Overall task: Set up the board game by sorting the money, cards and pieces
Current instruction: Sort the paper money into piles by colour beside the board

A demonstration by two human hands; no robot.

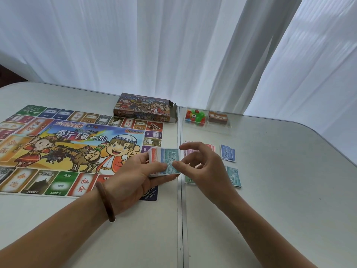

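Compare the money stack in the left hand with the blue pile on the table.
The held stack mixes red and teal notes; the blue pile is one colour. The held stack is thicker, the blue pile thin. The left hand grips the held stack; the blue pile lies flat on the table. Both are game money.
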